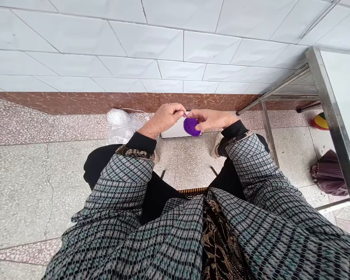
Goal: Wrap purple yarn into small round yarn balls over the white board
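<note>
A ball of purple yarn (pixel 191 127) is held in my right hand (pixel 210 119), whose thumb and fingers press on its right side. My left hand (pixel 169 116) is closed in a pinch just left of the ball. A short purple strand runs from the ball up to those pinched fingertips. Below both hands a white flat board or box top (pixel 172 130) with a dark lower edge lies low near the wall, partly covered by the hands and the ball.
White yarn (pixel 117 117) and a clear plastic bag (pixel 122 134) lie on the floor at left. A metal-framed table (pixel 328 89) stands at right; a dark purple cloth-like item (pixel 331 173) and a red-and-yellow object (pixel 321 121) sit beneath it. The tiled wall (pixel 169 70) rises in front.
</note>
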The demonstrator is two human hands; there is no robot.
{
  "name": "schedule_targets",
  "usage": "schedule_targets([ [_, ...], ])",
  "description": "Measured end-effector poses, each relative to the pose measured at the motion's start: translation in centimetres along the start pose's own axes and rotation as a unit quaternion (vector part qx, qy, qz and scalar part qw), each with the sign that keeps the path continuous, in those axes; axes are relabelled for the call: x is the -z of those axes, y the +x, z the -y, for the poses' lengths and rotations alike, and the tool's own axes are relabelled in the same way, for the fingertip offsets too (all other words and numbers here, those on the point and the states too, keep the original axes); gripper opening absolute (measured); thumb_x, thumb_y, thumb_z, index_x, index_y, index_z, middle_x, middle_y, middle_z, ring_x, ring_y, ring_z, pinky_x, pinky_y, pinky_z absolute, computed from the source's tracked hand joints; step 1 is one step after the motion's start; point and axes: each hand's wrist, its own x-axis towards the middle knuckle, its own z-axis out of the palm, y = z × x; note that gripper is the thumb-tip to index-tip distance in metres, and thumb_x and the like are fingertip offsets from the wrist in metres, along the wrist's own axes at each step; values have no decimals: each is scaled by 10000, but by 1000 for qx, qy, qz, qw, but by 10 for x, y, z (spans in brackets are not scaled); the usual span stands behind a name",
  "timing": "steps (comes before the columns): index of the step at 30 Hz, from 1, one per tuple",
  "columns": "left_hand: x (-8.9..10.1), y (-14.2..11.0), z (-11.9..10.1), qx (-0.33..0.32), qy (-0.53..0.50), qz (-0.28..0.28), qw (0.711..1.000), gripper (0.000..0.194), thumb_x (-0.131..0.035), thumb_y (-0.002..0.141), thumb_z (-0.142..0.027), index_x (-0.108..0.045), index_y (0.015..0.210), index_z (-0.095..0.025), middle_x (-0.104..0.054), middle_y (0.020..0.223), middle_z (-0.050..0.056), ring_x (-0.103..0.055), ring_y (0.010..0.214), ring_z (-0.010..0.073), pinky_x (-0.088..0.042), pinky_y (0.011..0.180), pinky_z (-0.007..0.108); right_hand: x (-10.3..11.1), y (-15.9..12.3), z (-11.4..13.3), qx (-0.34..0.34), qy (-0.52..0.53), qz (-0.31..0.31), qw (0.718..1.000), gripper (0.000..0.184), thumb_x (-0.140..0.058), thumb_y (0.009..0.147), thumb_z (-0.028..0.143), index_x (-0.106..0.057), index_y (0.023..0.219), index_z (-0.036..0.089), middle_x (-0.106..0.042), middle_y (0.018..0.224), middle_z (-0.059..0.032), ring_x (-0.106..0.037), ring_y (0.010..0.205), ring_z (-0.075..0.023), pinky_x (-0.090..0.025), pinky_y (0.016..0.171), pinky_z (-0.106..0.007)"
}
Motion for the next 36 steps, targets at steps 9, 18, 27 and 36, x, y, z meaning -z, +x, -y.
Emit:
schedule_targets([
  [9, -27, -2, 2, -6, 8, 153, 988, 184, -533, 898, -196, -686, 798, -172, -599, 677, -12, -483, 607, 127, -401, 671, 279, 6, 16, -10, 45, 65, -291, 953, 257, -697, 906, 228, -524, 1091, 181, -609, 861, 8, -550, 667, -94, -447, 567, -204],
  [18, -9, 0, 4, -52, 37, -9, 998, 165, -542, 923, -198, -689, 851, -174, -712, 877, 47, -620, 821, 173, -485, 816, 314, 2, 15, -12, -127, -80, -250, 957, 272, -748, 919, 119, -517, 1036, 203, -605, 751, 23, -524, 568, -117, -421, 512, -237],
  [27, -14, 5, 11, -16, 14, -60, 998, 160, -558, 933, -204, -680, 838, -166, -695, 846, 37, -613, 817, 179, -495, 827, 322, 4, 10, -17, 57, 106, -97, 988, 548, -923, 825, 482, -600, 1148, 178, -656, 866, 18, -573, 651, -77, -473, 556, -184],
  [36, -30, -2, 0, -38, -11, 152, 988, 194, -565, 919, -250, -707, 815, -169, -641, 699, -1, -531, 621, 131, -412, 653, 272, 12, 26, -30, 8, 5, -397, 918, 330, -776, 947, 287, -484, 1088, 225, -590, 852, 17, -537, 614, -86, -427, 495, -182],
])
